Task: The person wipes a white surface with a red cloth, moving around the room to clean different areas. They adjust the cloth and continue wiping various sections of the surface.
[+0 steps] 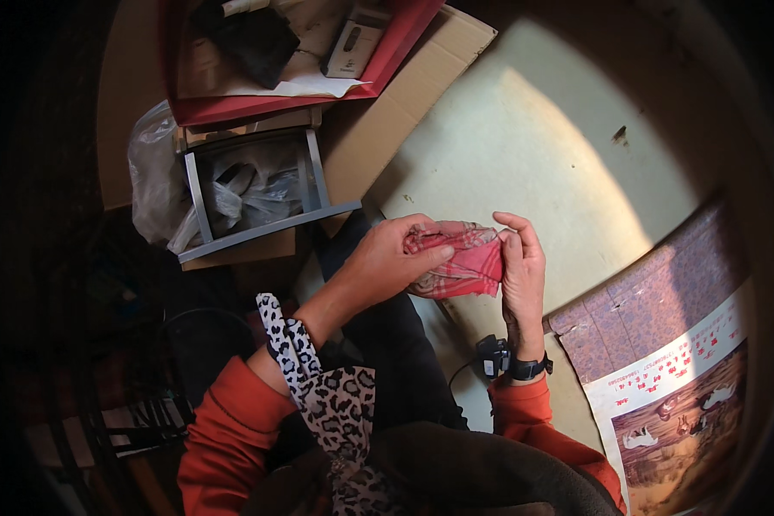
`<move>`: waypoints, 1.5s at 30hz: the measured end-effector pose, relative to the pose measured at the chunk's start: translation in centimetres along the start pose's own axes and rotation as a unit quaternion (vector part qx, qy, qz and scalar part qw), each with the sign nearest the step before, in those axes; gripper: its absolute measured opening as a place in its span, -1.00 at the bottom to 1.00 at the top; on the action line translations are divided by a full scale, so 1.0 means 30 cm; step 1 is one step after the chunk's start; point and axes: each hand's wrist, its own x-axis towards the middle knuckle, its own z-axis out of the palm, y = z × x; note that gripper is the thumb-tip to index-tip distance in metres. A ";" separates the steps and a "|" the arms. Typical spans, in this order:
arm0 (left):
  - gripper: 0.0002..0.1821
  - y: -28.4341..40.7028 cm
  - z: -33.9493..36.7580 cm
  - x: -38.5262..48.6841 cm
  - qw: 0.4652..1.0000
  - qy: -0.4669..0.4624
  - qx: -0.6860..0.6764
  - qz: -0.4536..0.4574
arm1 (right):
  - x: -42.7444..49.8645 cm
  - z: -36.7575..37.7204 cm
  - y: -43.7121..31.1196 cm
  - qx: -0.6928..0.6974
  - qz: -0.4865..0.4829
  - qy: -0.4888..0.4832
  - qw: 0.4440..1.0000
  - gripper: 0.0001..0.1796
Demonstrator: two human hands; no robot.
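Observation:
A crumpled red and grey checked cloth [461,264] is between my two hands, in front of my body. My left hand [400,258] grips it, with the thumb lying across its front. At the cloth's right end is my right hand [521,258], upright, its thumb and a finger at the edge; a dark band and a small black device are on that wrist. A leopard-print fabric strip [338,413] hangs around my left wrist.
An open grey drawer [271,226] holds clear plastic bags. Above it sits a red tray [284,106] with a black item and a small box [356,45]. Cardboard [400,116] lies beside them. A printed poster [658,361] with horses lies at right.

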 end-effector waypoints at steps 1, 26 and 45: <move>-0.64 -0.003 0.000 0.002 1.000 0.011 -0.001 0.005 | -0.004 0.007 -0.012 -0.070 -0.100 -0.014 0.992 -0.56; -0.37 -0.035 -0.013 -0.004 0.995 0.037 -0.085 0.031 | 0.015 0.004 -0.038 0.030 0.004 0.095 0.995 -0.54; -0.83 -0.048 0.014 -0.023 0.845 0.244 0.403 0.255 | 0.083 -0.173 0.047 0.422 0.085 0.110 0.896 -0.46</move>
